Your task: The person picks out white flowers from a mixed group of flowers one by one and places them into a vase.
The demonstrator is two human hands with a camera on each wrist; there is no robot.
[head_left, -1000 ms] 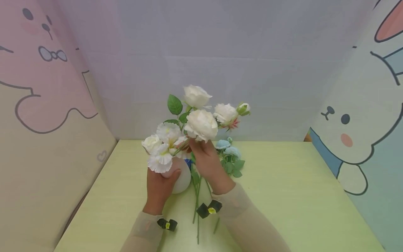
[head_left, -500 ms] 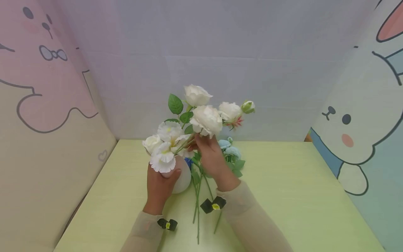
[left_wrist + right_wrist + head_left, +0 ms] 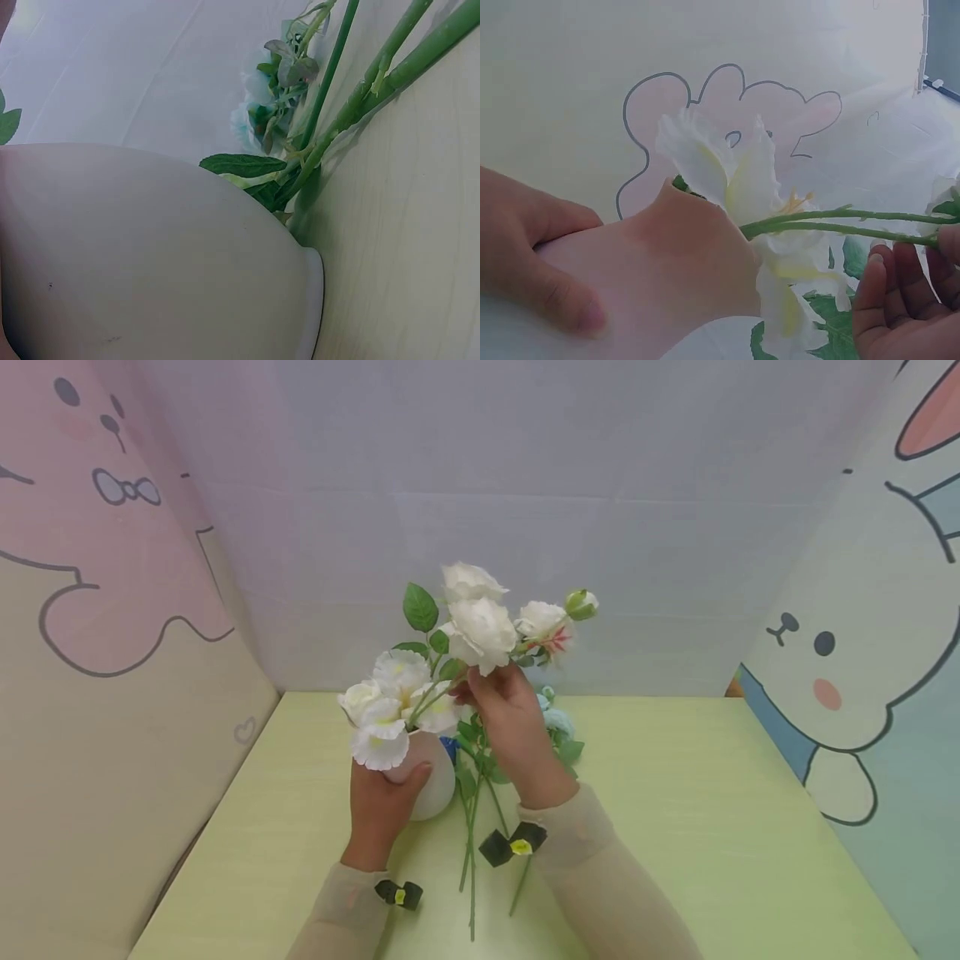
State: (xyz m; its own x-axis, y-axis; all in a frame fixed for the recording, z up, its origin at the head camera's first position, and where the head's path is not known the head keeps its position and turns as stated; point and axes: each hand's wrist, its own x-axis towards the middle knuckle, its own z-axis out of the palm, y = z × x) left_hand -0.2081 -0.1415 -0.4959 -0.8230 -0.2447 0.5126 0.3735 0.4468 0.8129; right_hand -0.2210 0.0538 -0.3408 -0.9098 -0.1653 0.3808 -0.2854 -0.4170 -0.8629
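Note:
My left hand point(image 3: 375, 810) grips the white round vase point(image 3: 432, 797) at its side, thumb across the front. In the left wrist view the vase point(image 3: 150, 255) fills the lower left, its foot by the tabletop. Past its mouth, my right hand point(image 3: 517, 735) pinches the green stem point(image 3: 885, 232) of white roses close below a large bloom point(image 3: 482, 633). Those stems run into the vase mouth in the right wrist view. Frilled white flowers point(image 3: 381, 739) with yellow centers, a small white rose point(image 3: 362, 700) and a rear white rose point(image 3: 471, 583) also stand at the vase.
Pale blue flowers point(image 3: 558, 722) lie on the yellow table point(image 3: 697, 810) behind my right hand. A blue flower point(image 3: 450, 747) sits just right of the vase. Several loose green stems point(image 3: 472, 860) point toward me. A grey cloth wall point(image 3: 637, 527) closes the back; cartoon-printed panels flank the sides.
My right hand has shifted right and slightly up, tipping the large white rose upward and swinging its side bloom and bud. The left hand and vase have stayed put.

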